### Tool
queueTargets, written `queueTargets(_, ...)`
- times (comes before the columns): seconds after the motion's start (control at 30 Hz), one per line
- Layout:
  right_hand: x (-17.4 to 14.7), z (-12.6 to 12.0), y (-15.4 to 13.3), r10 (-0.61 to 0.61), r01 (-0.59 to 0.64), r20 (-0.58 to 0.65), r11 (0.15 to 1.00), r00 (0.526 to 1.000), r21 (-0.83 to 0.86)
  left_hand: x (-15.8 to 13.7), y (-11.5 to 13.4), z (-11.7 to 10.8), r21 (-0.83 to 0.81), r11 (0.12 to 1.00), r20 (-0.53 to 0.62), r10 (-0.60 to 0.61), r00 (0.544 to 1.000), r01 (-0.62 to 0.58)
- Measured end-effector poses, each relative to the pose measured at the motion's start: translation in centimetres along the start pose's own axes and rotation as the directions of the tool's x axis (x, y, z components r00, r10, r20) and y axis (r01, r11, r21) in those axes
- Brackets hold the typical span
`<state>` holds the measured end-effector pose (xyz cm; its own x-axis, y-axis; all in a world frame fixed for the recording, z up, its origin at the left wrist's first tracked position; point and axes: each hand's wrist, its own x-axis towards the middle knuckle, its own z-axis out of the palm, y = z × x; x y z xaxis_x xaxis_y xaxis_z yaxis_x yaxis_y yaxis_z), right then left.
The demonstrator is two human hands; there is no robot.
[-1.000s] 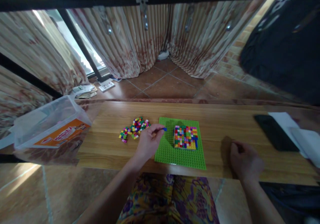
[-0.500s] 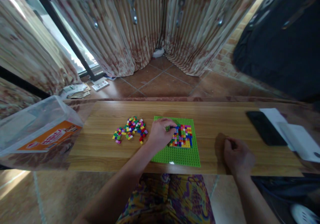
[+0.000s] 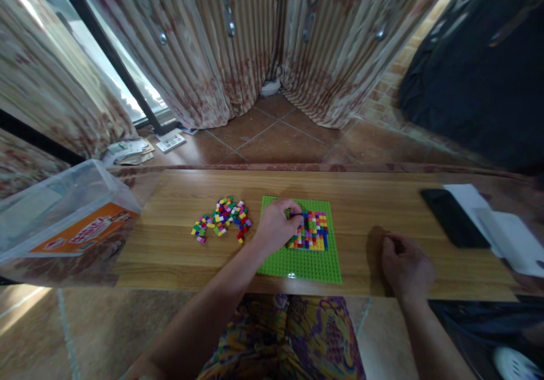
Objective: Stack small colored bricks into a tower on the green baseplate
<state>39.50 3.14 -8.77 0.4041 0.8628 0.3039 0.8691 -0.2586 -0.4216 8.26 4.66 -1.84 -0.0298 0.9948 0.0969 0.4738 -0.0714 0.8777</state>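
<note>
My left hand point(image 3: 278, 224) is over the upper left of a green studded baseplate point(image 3: 297, 267), fingers pinched at the edge of a block of colourful bricks point(image 3: 314, 234) built on it. What the fingertips pinch, if anything, is too small to make out. The built bricks form a rough square, with a dark gap in the upper part near my fingers. My right hand point(image 3: 407, 264) rests on the table to the right of the baseplate, its fingers curled into a loose fist. Loose toy bricks point(image 3: 225, 213) of many colours lie in a pile left of the baseplate.
On the left stands a clear plastic box point(image 3: 102, 210) with an orange label. A black phone-like slab point(image 3: 454, 218) and white items point(image 3: 516, 241) lie at the right end of the wooden table point(image 3: 178, 269). Curtains point(image 3: 238, 63) hang beyond it.
My left hand stays at the same spot on the brick block, its fingers shifting only slightly. The view has tilted a little. My right hand has not moved.
</note>
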Motion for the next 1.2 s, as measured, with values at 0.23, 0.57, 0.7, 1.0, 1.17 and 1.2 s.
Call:
queueTargets(0.23,0.0,0.0,-0.1,-0.036,0.036,-0.014,0.999,0.999,-0.001,-0.2,-0.3,-0.1,-0.056,0.998,0.03,-0.024,0.999,0.026)
queueTargets(0.57,0.0,-0.2,-0.2,-0.006,0.006,0.011,1.0,1.0,0.007,0.6,-0.5,0.4,-0.151,0.988,0.078,-0.019,0.997,0.031)
queueTargets(0.7,-0.1,-0.1,-0.1,-0.038,0.038,-0.008,0.999,0.999,0.012,1.0,-0.4,1.0,-0.162,0.985,0.151,-0.039,0.988,0.064)
queueTargets(1.0,0.0,0.0,0.0,-0.022,0.022,0.002,1.0,1.0,0.003,0.9,-0.9,1.7,-0.267,0.956,0.115,-0.093,0.989,0.121)
queueTargets(1.17,0.0,0.0,0.0,-0.001,0.001,0.013,1.0,1.0,-0.012,0.9,-0.9,1.9,-0.268,0.953,0.094,-0.119,0.988,0.14)
queueTargets(1.2,0.0,-0.1,0.0,-0.001,0.001,0.012,1.0,1.0,-0.018,0.8,-0.8,1.9,-0.264,0.954,0.094,-0.121,0.988,0.142)
